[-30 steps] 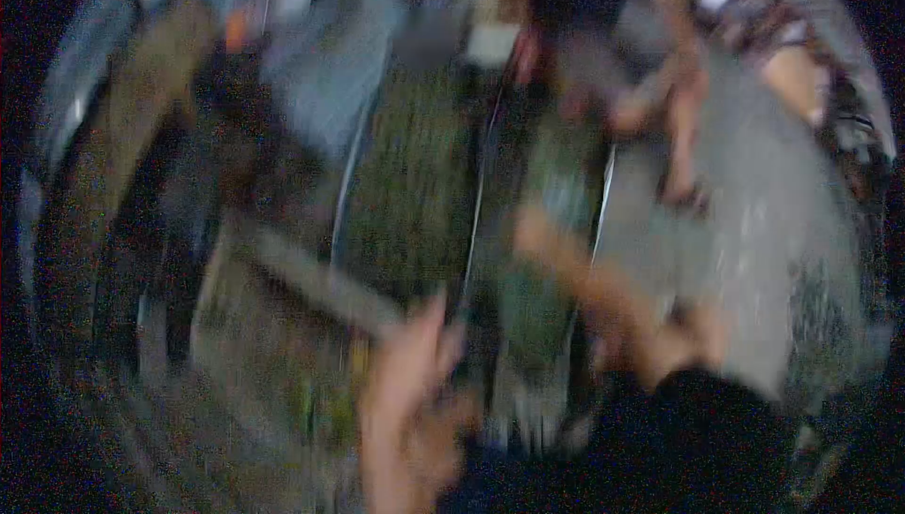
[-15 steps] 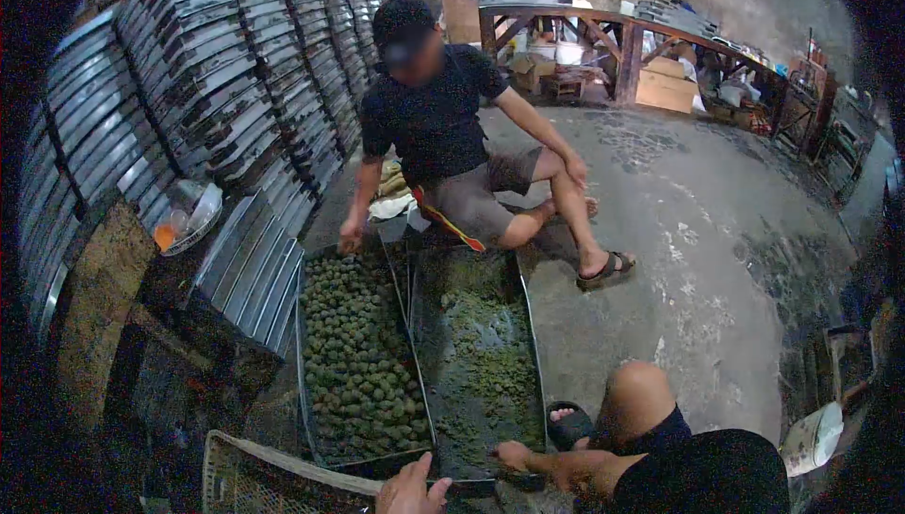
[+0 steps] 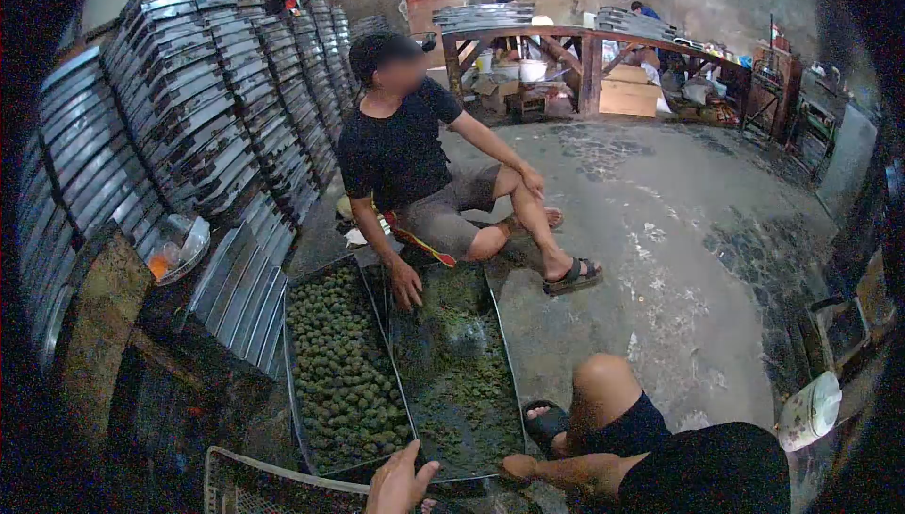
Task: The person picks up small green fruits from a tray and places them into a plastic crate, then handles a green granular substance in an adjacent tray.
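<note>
My left hand (image 3: 401,482) is open, thumb apart from the fingers, by the near end of a metal tray (image 3: 403,391) whose left part is filled with round green balls (image 3: 344,373). Crumbly green matter (image 3: 462,396) lies scattered over the second tray (image 3: 512,377) to the right. At that tray's near right corner, my right hand (image 3: 518,468) is closed with its fingers curled; what they hold, if anything, is hidden. Across from me, a seated person has one hand (image 3: 406,285) over the far end of the second tray.
Tall stacks of metal trays (image 3: 189,71) line the left side. A plastic crate (image 3: 273,476) stands at the near left, and a basket (image 3: 189,248) with plastic items sits beyond. A white bucket (image 3: 811,410) is at right. Workbenches (image 3: 589,71) and other people are at the back.
The co-worker's hand has moved from the tray of balls to the second tray, and their head has turned right. My right hand has drawn back to the tray's corner. The view has shifted.
</note>
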The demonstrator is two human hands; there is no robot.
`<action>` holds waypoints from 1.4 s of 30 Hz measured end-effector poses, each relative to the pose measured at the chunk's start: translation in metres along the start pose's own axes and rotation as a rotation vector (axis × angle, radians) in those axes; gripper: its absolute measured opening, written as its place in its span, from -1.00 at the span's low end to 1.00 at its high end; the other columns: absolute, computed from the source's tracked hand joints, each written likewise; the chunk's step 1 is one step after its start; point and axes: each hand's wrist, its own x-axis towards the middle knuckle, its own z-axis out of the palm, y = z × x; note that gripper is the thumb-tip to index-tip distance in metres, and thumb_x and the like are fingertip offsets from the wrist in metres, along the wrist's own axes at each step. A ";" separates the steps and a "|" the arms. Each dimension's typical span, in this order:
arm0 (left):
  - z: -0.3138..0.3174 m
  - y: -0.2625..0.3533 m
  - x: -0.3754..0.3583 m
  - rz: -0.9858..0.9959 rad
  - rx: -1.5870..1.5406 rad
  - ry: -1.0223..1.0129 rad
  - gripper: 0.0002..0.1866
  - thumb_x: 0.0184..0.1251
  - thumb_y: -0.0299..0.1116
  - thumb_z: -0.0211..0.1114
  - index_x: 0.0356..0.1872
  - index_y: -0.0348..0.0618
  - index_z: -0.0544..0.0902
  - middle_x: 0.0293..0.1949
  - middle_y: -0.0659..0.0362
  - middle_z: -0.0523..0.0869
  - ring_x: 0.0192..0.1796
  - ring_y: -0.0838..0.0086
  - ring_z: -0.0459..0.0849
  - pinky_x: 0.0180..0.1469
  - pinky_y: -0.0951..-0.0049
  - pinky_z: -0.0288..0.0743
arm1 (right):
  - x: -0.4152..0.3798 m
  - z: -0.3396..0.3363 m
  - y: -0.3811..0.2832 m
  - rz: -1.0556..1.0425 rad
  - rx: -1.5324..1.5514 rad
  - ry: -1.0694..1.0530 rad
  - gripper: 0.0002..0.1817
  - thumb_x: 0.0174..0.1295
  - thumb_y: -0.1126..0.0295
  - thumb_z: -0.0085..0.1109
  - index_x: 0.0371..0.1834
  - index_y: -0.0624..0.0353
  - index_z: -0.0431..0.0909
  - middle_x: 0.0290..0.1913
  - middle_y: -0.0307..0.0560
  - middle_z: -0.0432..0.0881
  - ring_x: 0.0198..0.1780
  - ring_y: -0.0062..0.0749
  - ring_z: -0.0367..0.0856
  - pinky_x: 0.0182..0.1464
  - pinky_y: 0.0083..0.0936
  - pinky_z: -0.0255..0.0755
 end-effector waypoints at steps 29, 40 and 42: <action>0.000 0.017 0.001 -0.052 -0.110 -0.102 -0.48 0.33 -0.28 0.19 0.28 -0.16 0.35 0.13 -0.09 0.53 0.06 -0.05 0.54 0.04 0.09 0.45 | 0.003 -0.028 -0.008 -0.108 -0.023 0.108 -0.72 0.17 0.36 -0.05 -0.13 0.30 0.50 -0.09 0.25 0.55 0.00 0.04 0.56 -0.06 -0.05 0.45; 0.003 -0.008 0.015 -0.072 0.063 -0.147 -0.46 0.33 -0.18 0.16 0.30 -0.08 0.34 0.19 -0.04 0.48 0.21 -0.03 0.41 0.18 0.06 0.33 | 0.067 -0.198 -0.036 0.272 -0.100 0.062 -0.28 0.25 -0.11 -0.01 0.39 0.04 0.16 0.39 0.29 0.07 0.38 0.33 0.00 0.23 0.12 0.18; 0.003 -0.011 0.019 -0.108 0.058 -0.196 -0.46 0.33 -0.18 0.16 0.30 -0.08 0.33 0.19 -0.04 0.48 0.22 -0.02 0.41 0.18 0.06 0.33 | 0.077 -0.142 0.000 0.204 -0.196 0.122 -0.30 0.25 -0.07 -0.01 0.37 0.07 0.17 0.36 0.29 0.13 0.36 0.34 0.06 0.19 0.12 0.25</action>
